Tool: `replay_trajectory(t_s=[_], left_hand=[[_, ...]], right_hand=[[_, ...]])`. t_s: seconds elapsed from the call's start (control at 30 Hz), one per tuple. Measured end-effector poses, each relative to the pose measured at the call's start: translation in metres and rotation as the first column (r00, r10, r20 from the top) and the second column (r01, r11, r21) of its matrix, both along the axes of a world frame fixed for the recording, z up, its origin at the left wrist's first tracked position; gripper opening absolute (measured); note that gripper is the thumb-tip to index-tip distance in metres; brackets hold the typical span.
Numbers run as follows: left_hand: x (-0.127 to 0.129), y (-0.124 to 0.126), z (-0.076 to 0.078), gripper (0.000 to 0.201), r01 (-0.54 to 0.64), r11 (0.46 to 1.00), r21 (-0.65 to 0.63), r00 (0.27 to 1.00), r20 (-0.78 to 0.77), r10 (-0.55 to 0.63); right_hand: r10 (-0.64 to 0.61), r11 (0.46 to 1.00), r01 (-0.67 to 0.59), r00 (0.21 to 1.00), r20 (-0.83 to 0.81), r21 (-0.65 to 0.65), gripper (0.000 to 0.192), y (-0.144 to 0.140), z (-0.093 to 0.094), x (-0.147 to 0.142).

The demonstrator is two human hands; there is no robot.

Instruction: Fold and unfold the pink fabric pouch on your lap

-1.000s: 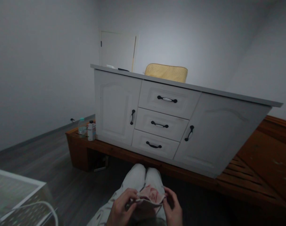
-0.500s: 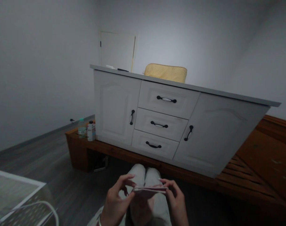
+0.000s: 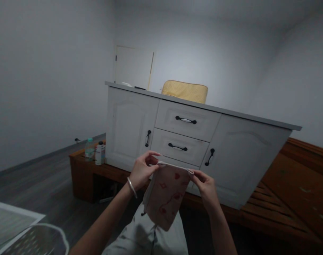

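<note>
A folded pink cloth (image 3: 168, 193) with a red printed pattern hangs in front of my knees. Its pale top edge is stretched between both hands. At the top left corner, my left hand (image 3: 144, 168) pinches it between thumb and fingers; a silver bangle circles that wrist. The top right corner sits in the pinch of my right hand (image 3: 204, 182). Below, the cloth hangs down over my light trousers (image 3: 148, 235). What lies inside or behind its folds is hidden.
Ahead stands a white cabinet (image 3: 132, 124) with black handles, on a brown wooden bench (image 3: 83, 173). A clear bottle (image 3: 89, 150) and a white bottle (image 3: 99, 154) stand on the bench's left end. A woven yellow chair back (image 3: 185, 91) rises behind. A white-edged basket (image 3: 20, 216) is at lower left.
Both hands have risen and moved forward with the cloth. It was held nearly flat, edge towards me, and now hangs down showing its patterned side.
</note>
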State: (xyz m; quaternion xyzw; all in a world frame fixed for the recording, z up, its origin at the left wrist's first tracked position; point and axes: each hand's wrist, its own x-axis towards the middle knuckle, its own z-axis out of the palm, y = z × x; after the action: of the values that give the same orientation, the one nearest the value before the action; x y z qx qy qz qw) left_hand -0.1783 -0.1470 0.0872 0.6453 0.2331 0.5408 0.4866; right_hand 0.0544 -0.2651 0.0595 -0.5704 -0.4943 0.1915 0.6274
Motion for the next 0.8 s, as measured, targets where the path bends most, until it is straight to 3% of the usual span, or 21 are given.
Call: replay_trajectory(t_s=[0.2, 0.3, 0.4, 0.5, 0.6, 0.7, 0.8], left_hand=[[0.054, 0.061, -0.012, 0.028, 0.017, 1.0, -0.005, 0.996, -0.087, -0.017], [0.065, 0.068, -0.027, 0.026, 0.052, 0.999, 0.015, 0.995, -0.087, -0.051], [0.057, 0.052, -0.053, 0.028, 0.114, 0.993, 0.002, 0.989, -0.093, -0.113], [0.039, 0.019, -0.097, 0.026, 0.177, 0.983, -0.049, 0.975, -0.13, -0.182], [0.019, -0.023, -0.159, 0.023, 0.205, 0.971, -0.119, 0.954, -0.198, -0.226], [0.0, -0.066, -0.223, 0.036, 0.28, 0.931, -0.232, 0.887, -0.308, -0.344], [-0.017, -0.102, -0.264, 0.038, 0.282, 0.9, -0.333, 0.822, -0.4, -0.406]], right_hand=[[-0.089, 0.996, 0.09, 0.995, -0.053, 0.022, 0.044, 0.055, -0.004, 0.035], [-0.134, 0.99, 0.137, 0.989, -0.062, 0.037, 0.044, 0.051, -0.014, 0.042], [-0.154, 0.988, 0.156, 0.986, -0.058, 0.017, 0.041, 0.022, -0.039, 0.038], [-0.108, 0.992, 0.106, 0.994, -0.024, -0.071, 0.035, -0.022, -0.082, 0.024], [-0.056, 0.981, 0.05, 0.998, -0.026, -0.188, 0.031, -0.07, -0.138, 0.01], [-0.057, 0.959, 0.026, 0.993, -0.1, -0.283, 0.033, -0.114, -0.196, 0.005], [0.004, 0.925, -0.064, 0.987, -0.159, -0.373, 0.034, -0.15, -0.24, 0.007]])
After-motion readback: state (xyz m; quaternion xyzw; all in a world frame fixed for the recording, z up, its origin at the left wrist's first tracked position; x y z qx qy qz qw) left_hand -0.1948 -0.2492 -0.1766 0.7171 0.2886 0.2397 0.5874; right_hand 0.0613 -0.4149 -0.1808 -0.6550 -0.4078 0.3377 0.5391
